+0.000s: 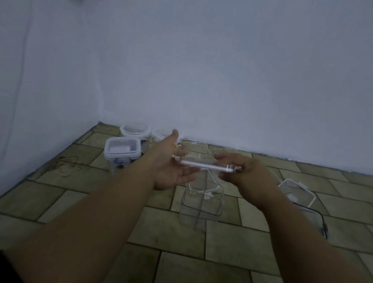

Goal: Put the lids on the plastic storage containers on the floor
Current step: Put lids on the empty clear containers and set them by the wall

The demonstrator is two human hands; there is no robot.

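Observation:
A clear plastic lid (203, 166) is held edge-on in the air between both hands. My right hand (244, 172) pinches its right end. My left hand (169, 164) is spread open, palm up, with its fingers touching the lid's left end. Directly below stands an open, clear square container (201, 203) on the tiled floor. Another loose lid (297, 191) lies on the floor to the right. More clear containers (194, 150) sit behind the hands by the wall, partly hidden.
A lidded square container (122, 152) stands at the left, with a lidded round one (135, 130) behind it in the corner. White walls close the back and left. A dark cable (320, 217) curves on the floor at the right.

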